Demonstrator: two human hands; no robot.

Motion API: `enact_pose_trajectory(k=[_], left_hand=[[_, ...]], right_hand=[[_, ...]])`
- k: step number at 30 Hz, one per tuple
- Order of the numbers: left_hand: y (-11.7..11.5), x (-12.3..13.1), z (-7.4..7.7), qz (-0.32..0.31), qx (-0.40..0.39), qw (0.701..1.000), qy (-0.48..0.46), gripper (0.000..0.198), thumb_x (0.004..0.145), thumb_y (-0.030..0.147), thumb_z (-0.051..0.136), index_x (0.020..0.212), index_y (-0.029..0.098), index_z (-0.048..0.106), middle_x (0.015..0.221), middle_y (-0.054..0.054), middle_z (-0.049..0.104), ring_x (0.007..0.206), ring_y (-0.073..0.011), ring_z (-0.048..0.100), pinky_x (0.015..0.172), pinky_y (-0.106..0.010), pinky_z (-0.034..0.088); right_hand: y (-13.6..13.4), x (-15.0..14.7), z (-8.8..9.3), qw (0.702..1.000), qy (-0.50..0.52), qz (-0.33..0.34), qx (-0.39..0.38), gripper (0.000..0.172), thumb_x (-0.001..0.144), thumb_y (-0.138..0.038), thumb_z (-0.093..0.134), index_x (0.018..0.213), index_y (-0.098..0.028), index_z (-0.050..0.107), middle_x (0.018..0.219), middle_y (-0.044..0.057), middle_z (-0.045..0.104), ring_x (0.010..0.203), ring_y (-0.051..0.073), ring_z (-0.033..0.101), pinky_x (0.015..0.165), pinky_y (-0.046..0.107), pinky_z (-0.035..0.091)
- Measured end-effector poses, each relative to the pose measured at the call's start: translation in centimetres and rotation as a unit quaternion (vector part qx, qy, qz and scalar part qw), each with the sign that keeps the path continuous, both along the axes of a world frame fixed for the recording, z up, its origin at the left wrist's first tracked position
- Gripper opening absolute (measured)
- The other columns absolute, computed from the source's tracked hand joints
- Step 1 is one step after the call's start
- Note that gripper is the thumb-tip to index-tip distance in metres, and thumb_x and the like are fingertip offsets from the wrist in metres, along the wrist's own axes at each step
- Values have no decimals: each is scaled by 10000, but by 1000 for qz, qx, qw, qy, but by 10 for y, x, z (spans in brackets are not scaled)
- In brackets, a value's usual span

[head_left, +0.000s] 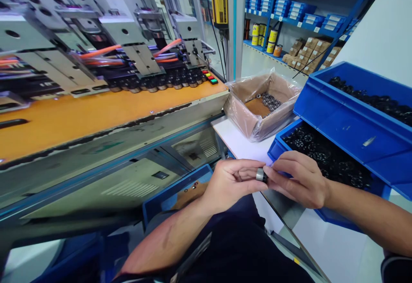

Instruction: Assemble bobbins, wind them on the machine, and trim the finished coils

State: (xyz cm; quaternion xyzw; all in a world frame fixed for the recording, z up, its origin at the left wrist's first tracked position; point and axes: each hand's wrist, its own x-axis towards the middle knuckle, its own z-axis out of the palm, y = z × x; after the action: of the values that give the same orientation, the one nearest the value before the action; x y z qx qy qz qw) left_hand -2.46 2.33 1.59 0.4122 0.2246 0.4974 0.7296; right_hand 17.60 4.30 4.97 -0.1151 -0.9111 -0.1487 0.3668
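Observation:
My left hand [233, 182] is closed, its thumb and fingers pinching a small ribbed metal ring [260, 174] with a black part at its right end. My right hand [299, 179] has its fingertips pressed together against that black end, and partly hides it. Both hands meet in front of my body, over the edge of the white table [234, 139]. Just beyond my right hand, a blue bin [279, 147] holds many black round, spoked pieces.
Another blue bin [350, 120] of black pieces rests tilted above the first. A plastic-lined cardboard box [247, 122] holds metal parts. At left, a machine stands on an orange bench top [128, 102] with a row of parts. Below is a blue tray [154, 205].

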Motion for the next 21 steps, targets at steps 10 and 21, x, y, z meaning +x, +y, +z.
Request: enact_pose_trajectory(k=[10, 21], left_hand=[[1, -2, -3, -20, -39, 999, 17, 345, 596, 79, 887, 912, 178, 793, 797, -23, 800, 701, -121, 753, 683, -152, 603], [-3, 13, -16, 181, 156, 968, 82, 431, 646, 164, 879, 1057, 182, 751, 944, -75, 786, 802, -165, 742, 758, -250, 614]], right_hand=[[-3, 1, -3, 1000, -17, -5, -26, 201, 881, -165, 675, 1050, -59, 647, 838, 89, 651, 789, 175, 609, 631, 308, 562], [-5, -1, -7, 993, 63, -24, -92, 297, 868, -58, 594, 1164, -71, 622, 971, 150, 682, 957, 227, 670, 785, 380, 623]])
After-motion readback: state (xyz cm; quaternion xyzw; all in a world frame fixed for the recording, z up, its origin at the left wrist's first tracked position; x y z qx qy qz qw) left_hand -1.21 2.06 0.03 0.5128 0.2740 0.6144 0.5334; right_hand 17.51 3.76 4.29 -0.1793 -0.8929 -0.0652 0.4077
